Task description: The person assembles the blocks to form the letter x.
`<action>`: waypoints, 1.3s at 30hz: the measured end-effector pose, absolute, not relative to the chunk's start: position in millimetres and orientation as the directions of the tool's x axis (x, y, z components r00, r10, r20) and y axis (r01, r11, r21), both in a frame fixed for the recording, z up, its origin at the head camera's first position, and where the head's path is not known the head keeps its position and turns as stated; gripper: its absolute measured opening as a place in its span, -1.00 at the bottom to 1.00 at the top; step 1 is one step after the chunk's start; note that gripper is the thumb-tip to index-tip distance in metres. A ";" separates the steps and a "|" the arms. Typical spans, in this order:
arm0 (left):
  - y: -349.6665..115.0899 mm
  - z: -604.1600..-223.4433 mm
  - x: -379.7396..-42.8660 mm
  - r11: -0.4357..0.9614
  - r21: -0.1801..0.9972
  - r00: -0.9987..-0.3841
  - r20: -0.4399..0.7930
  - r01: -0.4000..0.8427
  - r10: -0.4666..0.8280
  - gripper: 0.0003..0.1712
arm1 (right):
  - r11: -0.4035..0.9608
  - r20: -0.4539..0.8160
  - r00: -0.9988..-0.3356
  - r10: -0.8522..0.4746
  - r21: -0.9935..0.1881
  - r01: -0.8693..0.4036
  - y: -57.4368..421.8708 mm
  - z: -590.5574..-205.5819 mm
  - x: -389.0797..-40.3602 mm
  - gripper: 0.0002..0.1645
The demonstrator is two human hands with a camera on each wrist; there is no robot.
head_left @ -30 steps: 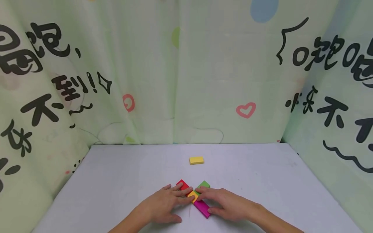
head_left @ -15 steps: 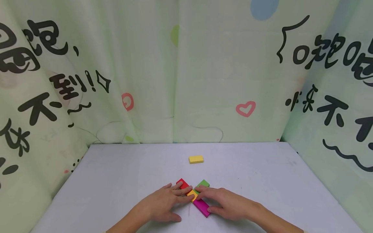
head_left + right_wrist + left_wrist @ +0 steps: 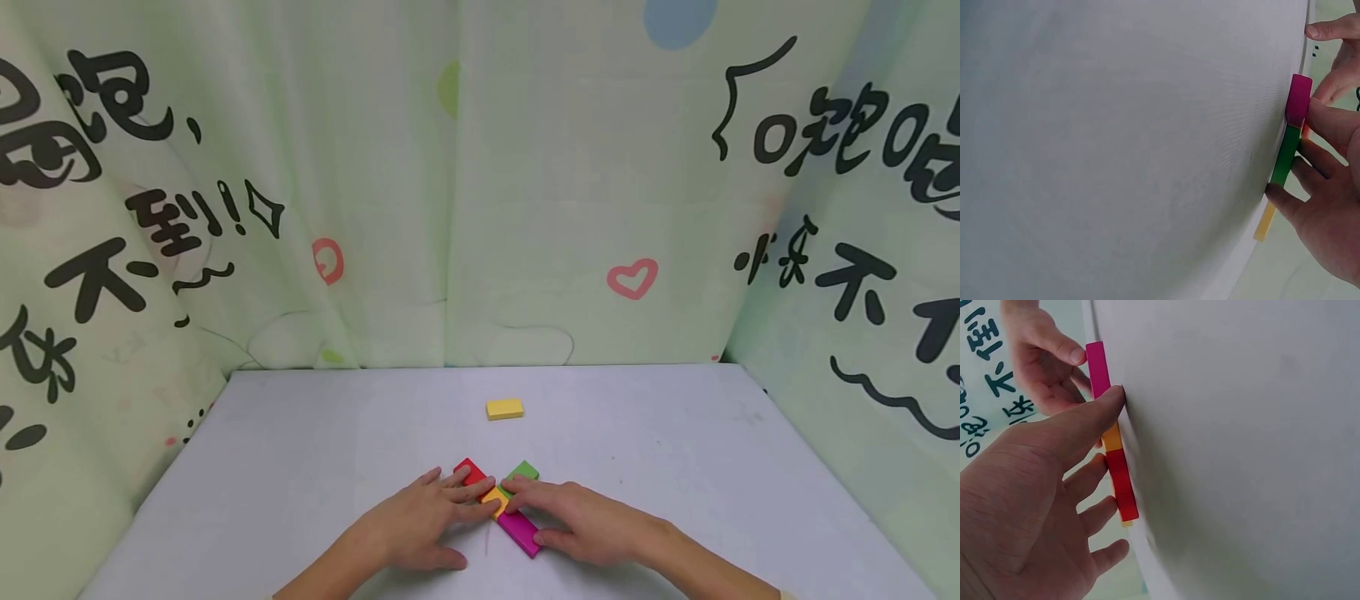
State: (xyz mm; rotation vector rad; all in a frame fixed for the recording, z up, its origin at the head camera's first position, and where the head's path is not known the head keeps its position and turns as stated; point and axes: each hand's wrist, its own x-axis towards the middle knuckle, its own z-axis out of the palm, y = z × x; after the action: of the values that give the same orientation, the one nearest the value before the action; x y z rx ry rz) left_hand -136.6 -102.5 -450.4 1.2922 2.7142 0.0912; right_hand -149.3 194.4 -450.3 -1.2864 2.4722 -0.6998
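Flat coloured blocks lie together on the white table in the head view: a red block (image 3: 473,472), an orange block (image 3: 495,497), a magenta block (image 3: 520,533) and a green block (image 3: 526,470). Red, orange and magenta form a slanting row; green branches off at the orange one. My left hand (image 3: 420,527) spreads its fingers over the red and orange blocks, partly covering them. From the other side, my right hand (image 3: 588,522) rests its fingertips on the green and orange blocks. Its thumb touches the magenta block (image 3: 1299,100), seen in the right wrist view.
A separate yellow block (image 3: 505,409) lies farther back on the white table (image 3: 337,442). Behind and beside the table hangs a pale green curtain (image 3: 540,208) with black lettering and small hearts.
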 end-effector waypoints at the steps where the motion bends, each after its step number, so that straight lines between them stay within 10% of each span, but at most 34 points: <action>1: -102.3 -450.5 -137.3 0.630 0.109 -0.623 -0.099 0.769 0.776 -0.16 | 0.489 -0.013 -0.570 -0.822 -0.530 -0.693 194.6 -450.9 -149.8 -0.45; 39: -110.8 -440.6 -221.8 0.793 0.331 -0.815 -0.106 0.511 0.569 -0.27 | 0.493 -0.043 -0.540 -0.841 -0.474 -0.730 193.9 -450.5 -150.6 -0.35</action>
State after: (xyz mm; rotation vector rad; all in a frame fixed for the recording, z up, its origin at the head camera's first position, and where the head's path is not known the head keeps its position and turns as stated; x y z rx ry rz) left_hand -221.8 -110.8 -440.6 0.8479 2.7827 0.4294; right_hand -150.6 193.9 -450.5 -1.3333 2.4714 -0.5922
